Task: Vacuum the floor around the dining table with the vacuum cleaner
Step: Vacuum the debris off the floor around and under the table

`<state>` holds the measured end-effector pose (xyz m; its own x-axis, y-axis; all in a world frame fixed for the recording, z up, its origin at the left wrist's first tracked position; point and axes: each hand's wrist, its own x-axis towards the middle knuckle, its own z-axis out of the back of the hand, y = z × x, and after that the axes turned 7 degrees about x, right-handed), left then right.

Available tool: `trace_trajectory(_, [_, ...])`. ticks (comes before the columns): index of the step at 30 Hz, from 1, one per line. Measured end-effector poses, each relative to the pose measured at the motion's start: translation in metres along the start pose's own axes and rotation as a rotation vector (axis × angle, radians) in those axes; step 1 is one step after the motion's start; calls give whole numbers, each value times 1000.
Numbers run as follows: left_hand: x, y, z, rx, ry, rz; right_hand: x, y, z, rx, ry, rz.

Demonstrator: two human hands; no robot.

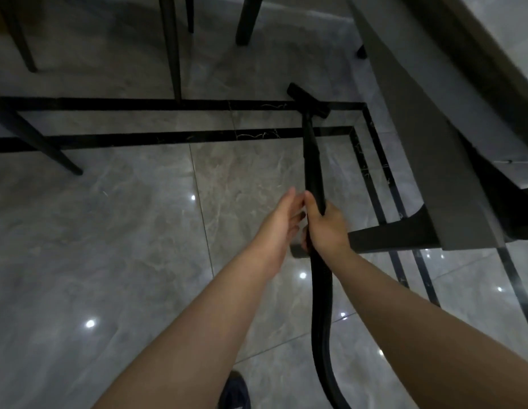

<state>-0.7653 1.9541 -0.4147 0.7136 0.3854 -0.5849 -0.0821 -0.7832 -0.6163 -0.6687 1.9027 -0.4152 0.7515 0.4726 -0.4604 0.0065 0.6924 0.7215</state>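
Dark chair legs [174, 48] stand at the top, and a dark shoe [234, 391] shows at the bottom edge.

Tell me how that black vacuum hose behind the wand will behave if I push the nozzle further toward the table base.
The hose curves loosely below the right hand, so it likely flexes and trails rather than pushes. The wand looks straight and stiff, so it should carry the push. The nozzle probably slides easily on the glossy floor.

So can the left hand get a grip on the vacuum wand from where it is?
Probably yes: the left hand is open right beside the vacuum wand, just above the right hand gripping it, nothing between.
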Motion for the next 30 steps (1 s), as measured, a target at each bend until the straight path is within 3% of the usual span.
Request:
trace_trajectory(7, [28, 4, -6, 0, -153, -22, -61, -26, -7, 107, 75, -29])
trace_trajectory(12, [29, -4, -18, 79, -141, -57, -5, 1, 8, -12, -53, 36])
trace_trajectory(16, [28, -7, -17, 156, -83, -113, 35, 12, 19, -25, -39, 21])
trace_trajectory(21, [24, 8, -11, 85, -277, -104, -48, -37, -8, 128, -21, -38])
trace_trajectory(24, [17, 23, -11, 154, -265, -35, -86, -63, -12, 172, -27, -84])
trace_trajectory(30, [2, 36, -11, 144, -235, -120, 11, -38, -2, 5, -169, -86])
